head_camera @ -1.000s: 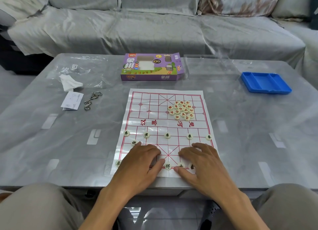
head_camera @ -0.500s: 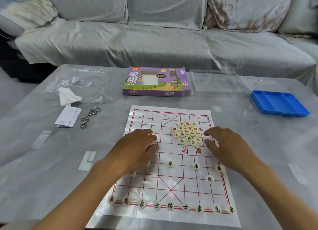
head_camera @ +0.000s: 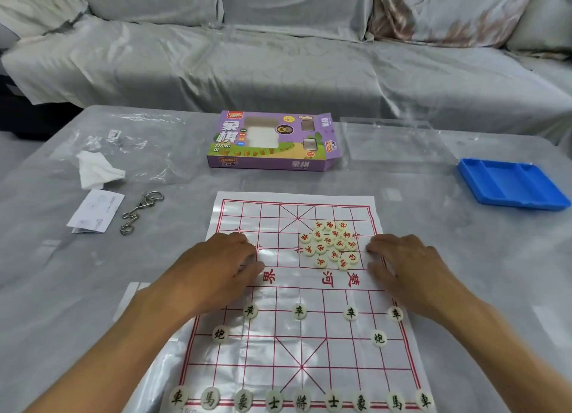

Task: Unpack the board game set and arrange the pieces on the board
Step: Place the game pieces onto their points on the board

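Note:
A white paper board (head_camera: 309, 344) with a red grid lies on the table in front of me. Black-lettered round pieces (head_camera: 301, 402) stand in rows on its near half. A loose cluster of red-lettered pieces (head_camera: 331, 245) sits on the far half, right of centre. My left hand (head_camera: 223, 267) rests palm down on the board's left side near the river line. My right hand (head_camera: 405, 267) rests palm down at the right edge, just beside the red cluster. Neither hand holds a piece.
The purple game box (head_camera: 269, 142) lies behind the board, with a clear plastic lid (head_camera: 393, 140) to its right. A blue tray (head_camera: 510, 183) sits far right. At the left lie a plastic bag (head_camera: 130, 140), tissue (head_camera: 96, 169), paper slip (head_camera: 93, 211) and metal rings (head_camera: 139, 211).
Both hands left the near row of black pieces and moved forward to the board's middle, spreading to either side. The view tilted, so the full near row now shows.

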Action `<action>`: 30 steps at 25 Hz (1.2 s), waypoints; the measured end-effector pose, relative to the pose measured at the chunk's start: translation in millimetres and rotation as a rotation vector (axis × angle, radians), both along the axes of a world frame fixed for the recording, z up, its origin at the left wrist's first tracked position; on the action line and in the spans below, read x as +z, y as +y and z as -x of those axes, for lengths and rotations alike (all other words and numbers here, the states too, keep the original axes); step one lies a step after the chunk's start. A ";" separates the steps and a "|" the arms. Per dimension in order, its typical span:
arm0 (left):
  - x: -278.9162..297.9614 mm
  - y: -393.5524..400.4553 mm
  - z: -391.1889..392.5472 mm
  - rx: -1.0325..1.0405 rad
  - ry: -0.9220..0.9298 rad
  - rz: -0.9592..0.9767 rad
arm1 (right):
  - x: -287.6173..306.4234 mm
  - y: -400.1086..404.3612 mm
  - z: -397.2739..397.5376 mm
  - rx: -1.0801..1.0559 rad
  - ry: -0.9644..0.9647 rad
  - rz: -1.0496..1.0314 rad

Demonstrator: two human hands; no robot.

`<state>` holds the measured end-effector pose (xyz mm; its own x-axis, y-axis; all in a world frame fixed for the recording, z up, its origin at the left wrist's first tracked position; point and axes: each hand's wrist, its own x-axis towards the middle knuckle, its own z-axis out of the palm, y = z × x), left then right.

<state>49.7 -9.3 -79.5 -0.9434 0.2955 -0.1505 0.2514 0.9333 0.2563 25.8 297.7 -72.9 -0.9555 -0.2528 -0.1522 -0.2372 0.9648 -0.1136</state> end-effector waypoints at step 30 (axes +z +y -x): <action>5.0 8.2 3.3 0.014 0.006 0.025 | 7.4 -34.7 42.1 -0.065 -0.022 0.206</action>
